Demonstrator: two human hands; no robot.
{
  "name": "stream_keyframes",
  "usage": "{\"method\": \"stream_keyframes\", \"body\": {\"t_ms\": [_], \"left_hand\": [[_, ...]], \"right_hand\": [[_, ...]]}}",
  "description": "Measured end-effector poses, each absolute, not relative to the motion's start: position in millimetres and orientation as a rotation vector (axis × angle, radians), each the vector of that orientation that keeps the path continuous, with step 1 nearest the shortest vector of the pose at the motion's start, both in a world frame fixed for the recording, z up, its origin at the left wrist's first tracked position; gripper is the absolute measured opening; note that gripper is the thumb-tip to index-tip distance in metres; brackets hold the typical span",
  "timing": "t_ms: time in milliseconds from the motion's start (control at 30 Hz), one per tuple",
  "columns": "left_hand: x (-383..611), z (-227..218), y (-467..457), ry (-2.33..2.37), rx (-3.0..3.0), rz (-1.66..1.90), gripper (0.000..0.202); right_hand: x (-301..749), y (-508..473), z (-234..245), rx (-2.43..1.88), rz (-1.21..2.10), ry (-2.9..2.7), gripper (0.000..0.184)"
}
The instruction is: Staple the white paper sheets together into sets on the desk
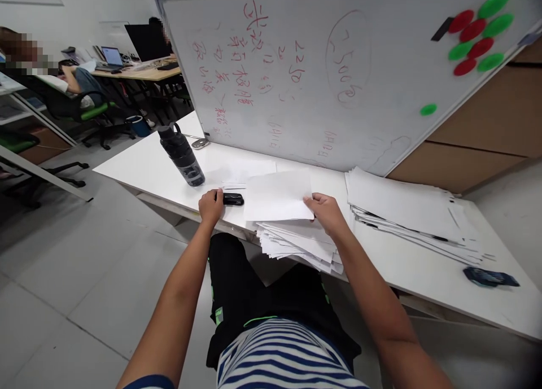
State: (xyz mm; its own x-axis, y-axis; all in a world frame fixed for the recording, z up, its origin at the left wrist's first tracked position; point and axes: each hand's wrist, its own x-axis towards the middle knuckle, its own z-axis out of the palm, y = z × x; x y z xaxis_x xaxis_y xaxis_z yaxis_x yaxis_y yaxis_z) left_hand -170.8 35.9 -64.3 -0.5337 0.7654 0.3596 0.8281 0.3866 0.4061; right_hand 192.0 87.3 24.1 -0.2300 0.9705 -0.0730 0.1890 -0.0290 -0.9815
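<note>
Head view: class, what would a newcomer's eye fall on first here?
The whiteboard with red writing stands at the back of the table, red and green magnets top right. Below it, the right hand holds a white sheet over a paper pile; the left hand touches a black object.

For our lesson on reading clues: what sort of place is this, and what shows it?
Probably an office or shared workroom: a whiteboard with red writing and magnets stands on the white table, paper stacks lie beside it, and desks with a laptop and swivel chairs fill the background.
</note>
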Motion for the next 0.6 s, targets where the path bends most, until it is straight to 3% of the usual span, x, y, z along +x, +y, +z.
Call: {"method": "stream_keyframes", "body": {"t_ms": [167,333,467,600], "left_hand": [[-171,-65,36,-2.521,-1.446,-0.865,0.048],[-172,-65,36,-2.516,-1.429,-0.918,0.047],[-172,-65,36,-2.536,-1.417,-0.985,0.046],[-176,-64,35,-2.575,-1.429,-1.126,0.042]], "right_hand": [[223,84,19,-1.479,1.106,-1.459,0.067],[260,83,3,-1.844,0.675,-1.862,0.08],[288,89,-13,-1.997,0.463,-1.828,0.079],[311,99,-44,-1.919,0.484,-1.788,0.064]]}}
